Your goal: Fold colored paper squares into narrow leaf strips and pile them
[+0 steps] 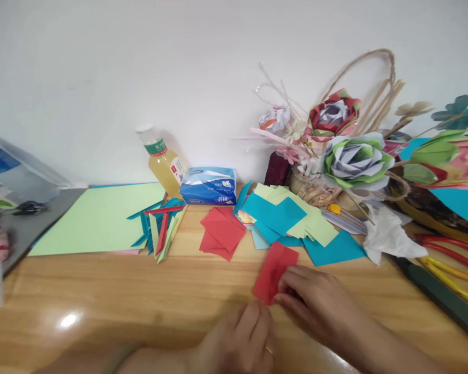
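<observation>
A small red rectangle of paper [277,258] lies in front of me at a slant. With fingers bent together, my right hand [317,298] pinches its lower right edge. My left hand [242,335] is closed at the paper's bottom corner, and its fingertips are partly hidden behind the knuckles. Just beyond is a loose pile of red paper pieces [222,231]. To its right, blue pieces [276,212] overlap light green pieces [315,226]. Folded strips in blue, red and green [161,228] are heaped farther left.
Large light green sheets [97,221] lie at the left. A drink bottle [161,161] leans near the wall beside a blue tissue pack [209,186]. Paper flowers [356,161] crowd the right, with crumpled tissue [390,236], a dark green tool [440,296] and red-yellow handles [452,270].
</observation>
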A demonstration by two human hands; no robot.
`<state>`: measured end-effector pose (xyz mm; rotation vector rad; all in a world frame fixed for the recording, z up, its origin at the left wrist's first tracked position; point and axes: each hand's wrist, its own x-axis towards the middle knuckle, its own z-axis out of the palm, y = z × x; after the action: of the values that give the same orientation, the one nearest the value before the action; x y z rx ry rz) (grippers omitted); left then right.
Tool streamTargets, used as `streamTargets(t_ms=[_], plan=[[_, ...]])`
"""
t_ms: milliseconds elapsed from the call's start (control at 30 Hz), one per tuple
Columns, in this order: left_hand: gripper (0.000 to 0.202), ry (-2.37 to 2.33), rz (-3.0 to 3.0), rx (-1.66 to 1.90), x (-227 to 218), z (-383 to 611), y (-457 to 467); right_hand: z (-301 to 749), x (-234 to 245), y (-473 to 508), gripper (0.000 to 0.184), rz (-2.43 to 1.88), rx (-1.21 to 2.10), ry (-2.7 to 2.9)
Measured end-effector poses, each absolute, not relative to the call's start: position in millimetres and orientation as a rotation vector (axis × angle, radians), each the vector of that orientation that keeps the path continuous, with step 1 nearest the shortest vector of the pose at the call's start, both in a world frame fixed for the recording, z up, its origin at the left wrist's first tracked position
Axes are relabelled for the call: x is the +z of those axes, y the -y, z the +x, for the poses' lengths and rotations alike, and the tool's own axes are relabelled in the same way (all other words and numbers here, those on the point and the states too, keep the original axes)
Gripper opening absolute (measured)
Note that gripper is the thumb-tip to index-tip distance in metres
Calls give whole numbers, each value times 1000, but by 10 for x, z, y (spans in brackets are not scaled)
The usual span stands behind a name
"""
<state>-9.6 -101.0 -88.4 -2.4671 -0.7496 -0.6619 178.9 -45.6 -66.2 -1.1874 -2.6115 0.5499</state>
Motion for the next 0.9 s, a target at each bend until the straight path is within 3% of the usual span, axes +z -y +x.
streamTargets(t_ms=[267, 900], plan=[[29, 868, -2456, -727, -856, -44, 979, 1798, -735, 413, 15, -1100, 386, 2667], [36, 972, -2609, -646, -847, -45, 962, 1765, -708, 411, 13, -1232, 563, 2683]])
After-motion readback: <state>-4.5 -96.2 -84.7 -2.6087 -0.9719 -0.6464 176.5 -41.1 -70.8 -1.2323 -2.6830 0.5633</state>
